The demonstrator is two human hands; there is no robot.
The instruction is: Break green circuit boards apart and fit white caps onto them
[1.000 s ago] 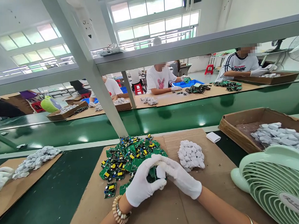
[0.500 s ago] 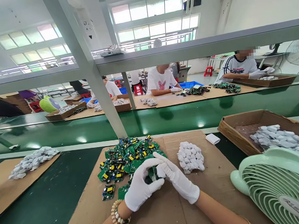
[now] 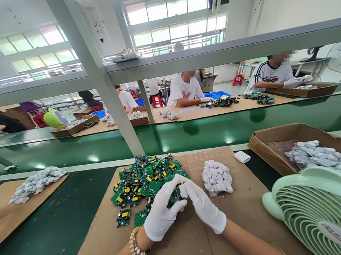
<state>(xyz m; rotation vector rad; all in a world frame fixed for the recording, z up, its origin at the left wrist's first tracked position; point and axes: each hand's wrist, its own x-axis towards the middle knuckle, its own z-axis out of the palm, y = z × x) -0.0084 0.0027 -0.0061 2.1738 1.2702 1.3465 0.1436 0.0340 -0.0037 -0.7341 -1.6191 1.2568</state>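
Note:
My left hand (image 3: 162, 212), in a white glove, is closed around a green circuit board (image 3: 174, 198). A small white lump (image 3: 183, 192) sits at the board's right side. The gloved fingers of my right hand (image 3: 206, 208) are closed together against this lump, their tips meeting my left fingertips above it. Fingers hide much of the board. Just behind my left hand spreads a heap of green circuit boards (image 3: 147, 178) with yellow and blue parts. To the right of it lies a pile of white lumps (image 3: 217, 178).
A brown cardboard sheet (image 3: 226, 219) covers the bench. On the right stand a green fan (image 3: 314, 207) and a cardboard box (image 3: 263, 155) holding white lumps. Another white pile (image 3: 37, 184) lies at left. A grey post (image 3: 124, 126) rises ahead; co-workers sit beyond the green belt (image 3: 211, 133).
My right fingers have drawn in closer over the white lump, and my left fingers have risen to meet them. The board has tilted slightly in my grip.

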